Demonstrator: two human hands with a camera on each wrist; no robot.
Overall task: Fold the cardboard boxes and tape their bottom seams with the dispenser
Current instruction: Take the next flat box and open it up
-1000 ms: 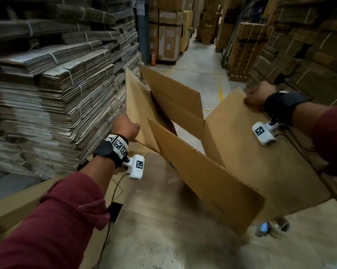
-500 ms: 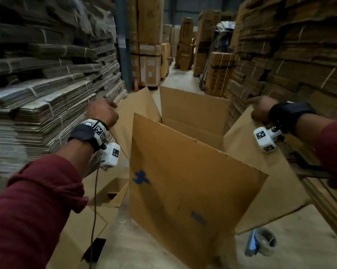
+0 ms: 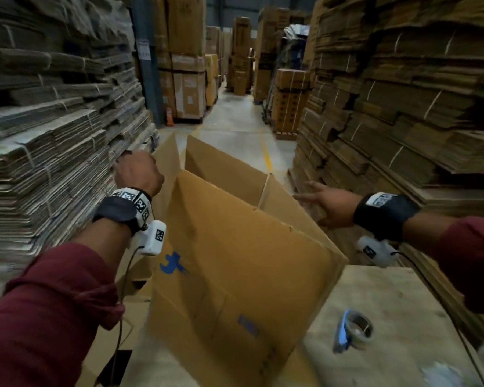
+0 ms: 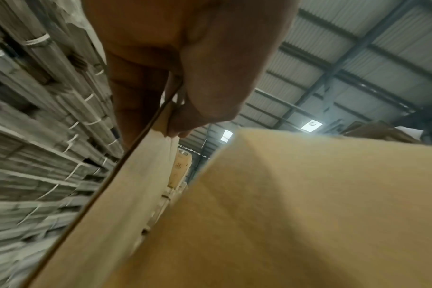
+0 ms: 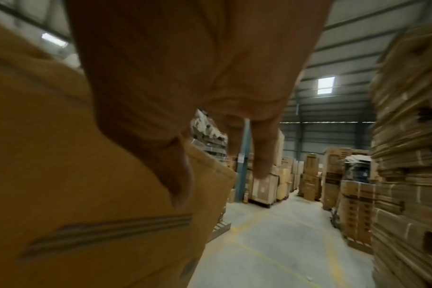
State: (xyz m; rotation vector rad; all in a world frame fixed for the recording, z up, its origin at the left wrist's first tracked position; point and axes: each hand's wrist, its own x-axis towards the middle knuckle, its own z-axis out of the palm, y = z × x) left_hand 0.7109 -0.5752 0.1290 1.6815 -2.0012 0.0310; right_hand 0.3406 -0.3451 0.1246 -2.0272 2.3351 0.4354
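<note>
Between tall stacks [image 3: 54, 152] of strapped, flattened cardboard, an aisle of grey concrete floor [image 3: 235, 135] with yellow lines runs back toward wrapped pallets under a corrugated metal roof. Nearest the camera is a pale, scuffed tabletop [image 3: 402, 317]; a tape dispenser [image 3: 354, 331] with a blue frame lies on it, well apart from both hands, below and nearer than the right one.

An opened-out box [image 3: 235, 275] stands on the tabletop between the hands, its flaps up and a blue mark on its near panel. The left hand [image 3: 139, 171] is raised at the box's left flap; in the left wrist view its fingers [image 4: 210, 87] and thumb are curled over the flap's top edge, pinching the cardboard between them. The right hand [image 3: 326, 203] is at the box's right side with its fingers [image 5: 261, 155] held out fairly straight and spread, gripping nothing. The right flap lies just beside the palm, toward the thumb side; whether the hand touches it cannot be told, as the frame is blurred.
</note>
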